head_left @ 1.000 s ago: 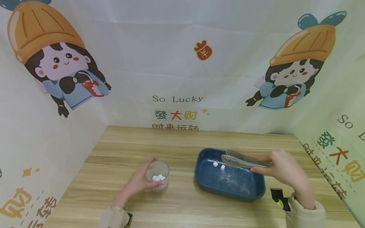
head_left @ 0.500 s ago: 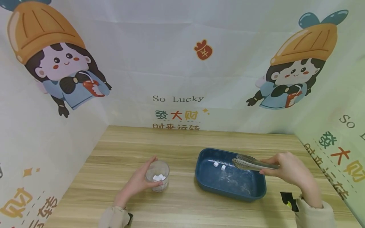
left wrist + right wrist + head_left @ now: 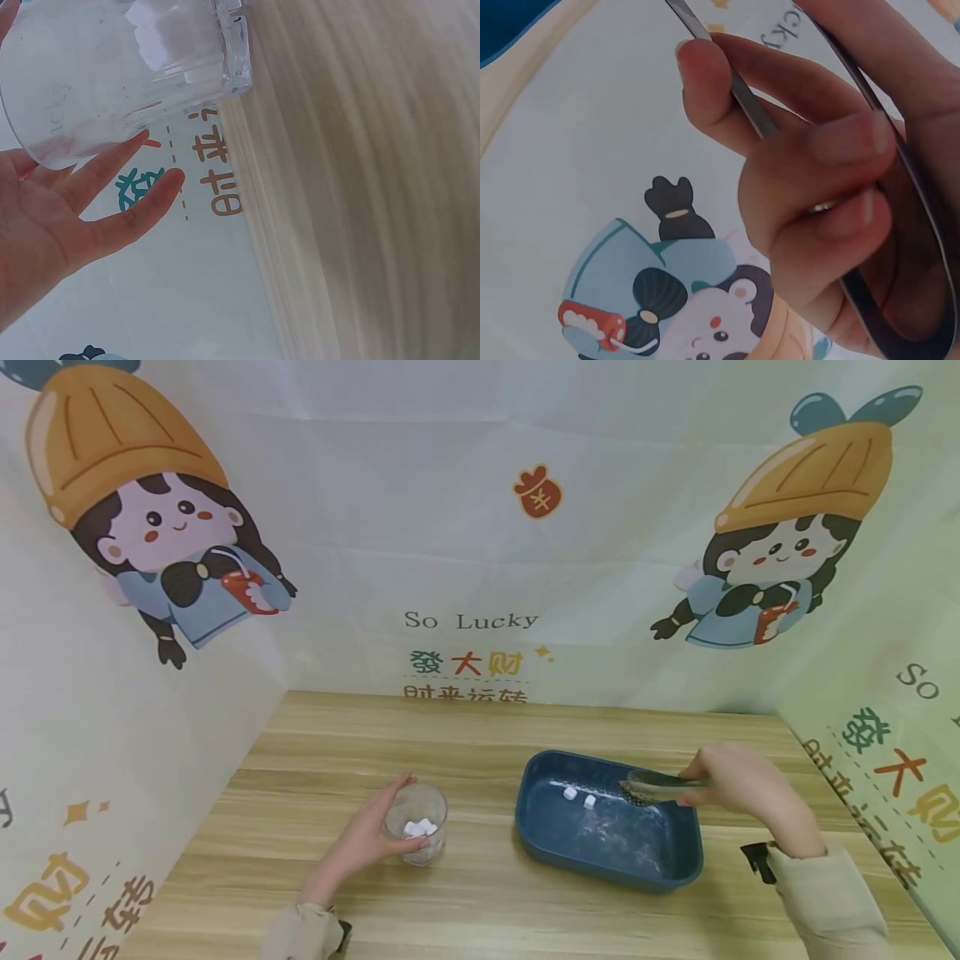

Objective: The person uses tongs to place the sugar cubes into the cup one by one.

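Note:
My left hand (image 3: 367, 831) grips a clear drinking glass (image 3: 417, 797) between thumb and fingers, left of the tray. White cubes (image 3: 422, 828) lie inside the glass. In the left wrist view, the glass (image 3: 82, 75) stands on the tabletop, with two fingers spread away from it. With my right hand (image 3: 750, 789) I hold metal tongs (image 3: 652, 787), their perforated ends angled down inside the far right part of a dark blue tray (image 3: 600, 868). Curled fingers wrap the tongs' arms (image 3: 754, 109) in the right wrist view. Two white cubes (image 3: 580, 797) sit toward the tray's far left.
The wood-grain table (image 3: 480, 910) is bounded by a printed cloth backdrop (image 3: 375, 527) at the back and both sides. A strip of tabletop separates the glass from the tray. In the right wrist view, the tray's blue corner (image 3: 506, 26) shows at upper left.
The tongs have moved right, away from the two cubes, and their ends now tip lower into the tray. The left hand and glass have stayed in place.

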Motion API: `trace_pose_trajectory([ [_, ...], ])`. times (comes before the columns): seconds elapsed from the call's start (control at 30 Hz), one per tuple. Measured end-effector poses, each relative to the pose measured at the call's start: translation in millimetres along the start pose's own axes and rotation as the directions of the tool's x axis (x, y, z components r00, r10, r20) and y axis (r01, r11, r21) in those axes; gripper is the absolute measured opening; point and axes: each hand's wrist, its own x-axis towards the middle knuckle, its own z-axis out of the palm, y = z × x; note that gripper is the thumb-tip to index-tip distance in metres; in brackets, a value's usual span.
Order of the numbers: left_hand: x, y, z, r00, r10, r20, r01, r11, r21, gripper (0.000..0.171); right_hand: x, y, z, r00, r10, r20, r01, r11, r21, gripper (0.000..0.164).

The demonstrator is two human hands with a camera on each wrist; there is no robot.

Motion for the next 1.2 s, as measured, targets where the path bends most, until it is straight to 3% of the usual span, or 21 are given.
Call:
trace_pose_trajectory([
  [0.23, -1.3, -0.5, 0.8, 1.000, 0.010, -0.006, -0.010, 1.000, 0.000, 0.096, 19.8, -5.9, -2.0, 0.998, 0.007, 0.057, -0.004, 0.998, -0.056, 0.010],
  [0.43, -2.1, -1.3, 0.9, 1.000, 0.022, -0.013, -0.022, 1.000, -0.002, 0.096, 36.7, -12.2, -1.5, 0.996, -0.013, 0.092, 0.026, 0.990, -0.141, 0.025],
  [0.67, -0.1, -1.6, -0.9, 0.999, 0.042, -0.025, -0.042, 0.999, 0.007, 0.096, 57.9, -20.1, 3.4, 0.991, -0.028, 0.132, 0.056, 0.974, -0.218, 0.022],
  [0.8, 0.2, -1.5, -1.1, 0.999, 0.045, -0.028, -0.045, 0.999, 0.016, 0.097, 67.9, -24.8, 12.1, 0.990, -0.038, 0.137, 0.075, 0.958, -0.276, 0.023],
  [1.0, 0.2, -0.8, -0.5, 1.000, 0.024, -0.014, -0.024, 1.000, 0.011, 0.096, 75.6, -32.1, 26.9, 0.990, -0.085, 0.112, 0.122, 0.916, -0.383, 0.045],
  [1.07, 0.1, -0.9, -0.4, 1.000, 0.020, -0.011, -0.020, 1.000, 0.007, 0.096, 76.7, -32.9, 30.6, 0.989, -0.121, 0.086, 0.146, 0.894, -0.423, 0.041],
  [1.2, -0.3, -0.9, -0.5, 1.000, 0.010, -0.008, -0.010, 1.000, 0.004, 0.097, 79.1, -34.4, 34.8, 0.986, -0.154, 0.070, 0.169, 0.882, -0.440, 0.034],
])
